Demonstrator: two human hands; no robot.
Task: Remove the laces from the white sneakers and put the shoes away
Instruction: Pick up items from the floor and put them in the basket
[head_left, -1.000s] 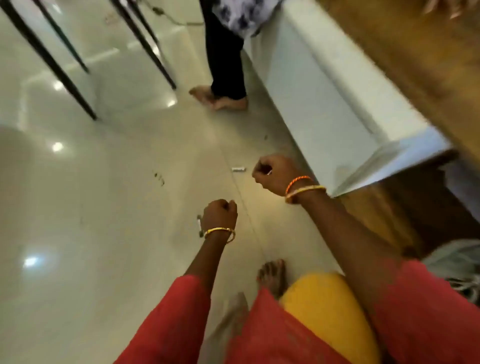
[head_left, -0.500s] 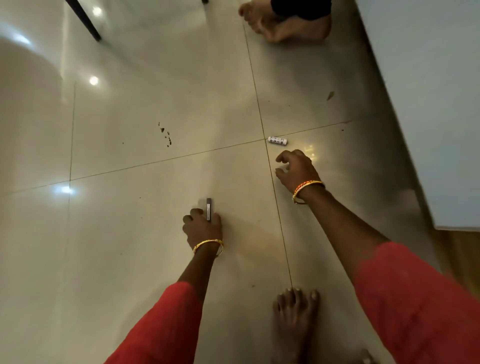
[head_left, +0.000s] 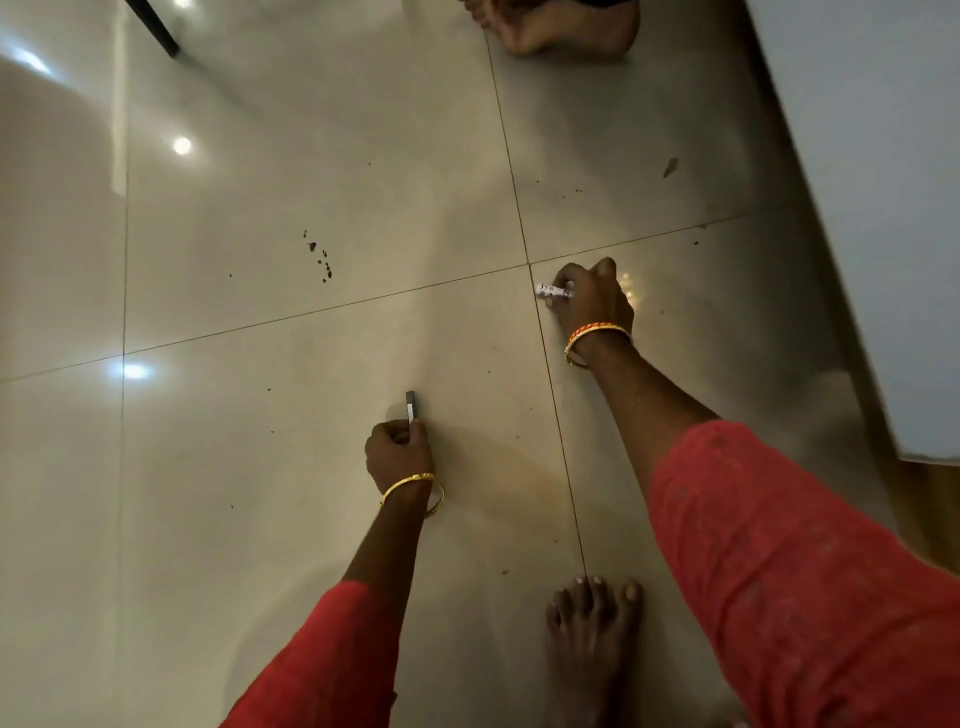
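fingers (head_left: 569, 291) pinch white tube (head_left: 551, 290) | left hand (head_left: 397, 451) grips dark bar (head_left: 410, 405)

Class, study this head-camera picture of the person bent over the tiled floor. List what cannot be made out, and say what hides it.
- White stick: markings too small to read; the right hand covers one end.
- Dark stick: lower end hidden inside the left hand; what it is cannot be told.
- Sneakers and laces: nowhere in the head view.
- Second person's foot: cut off by the top edge.
- White furniture: cut off by the right edge.
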